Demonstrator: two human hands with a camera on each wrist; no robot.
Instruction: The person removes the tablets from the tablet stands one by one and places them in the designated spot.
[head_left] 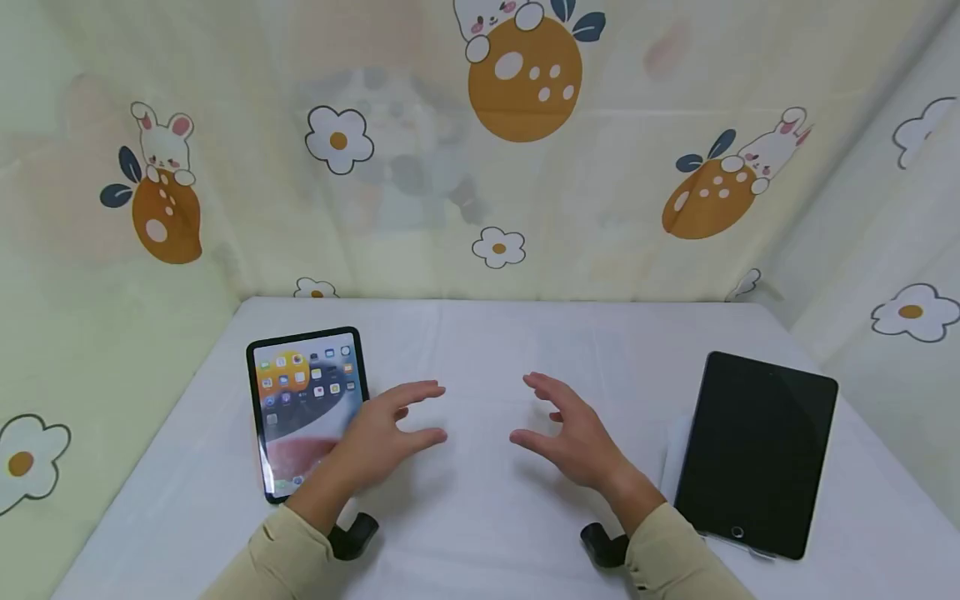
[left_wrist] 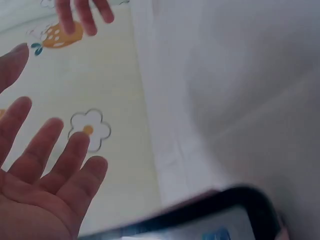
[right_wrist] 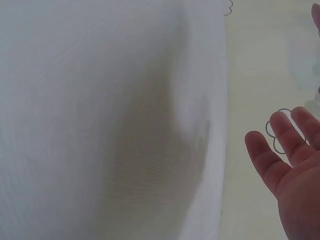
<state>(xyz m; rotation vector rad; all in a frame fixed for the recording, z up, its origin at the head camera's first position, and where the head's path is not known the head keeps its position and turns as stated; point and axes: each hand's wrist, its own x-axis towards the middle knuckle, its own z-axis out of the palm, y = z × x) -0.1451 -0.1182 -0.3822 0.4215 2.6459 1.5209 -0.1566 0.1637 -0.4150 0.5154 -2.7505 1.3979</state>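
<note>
My left hand [head_left: 382, 433] hovers over the white table, beside the right edge of a tablet [head_left: 307, 400] whose lit screen shows app icons. Its fingers are spread and relaxed, with nothing between them. Opposite it, my right hand [head_left: 573, 433] is held in the air, thumb and fingers apart and holding nothing. Farther right, a second tablet [head_left: 757, 454] with a dark screen and a round home button lies tilted on something pale. In the left wrist view, the black corner of the lit tablet [left_wrist: 250, 200] shows below the left hand [left_wrist: 50, 180].
A white cloth covers the table [head_left: 480, 350]. Behind it hangs a cream curtain [head_left: 420, 250] printed with rabbits and flowers, which continues down both sides. Black wrist-worn devices [head_left: 356, 536] sit under both wrists.
</note>
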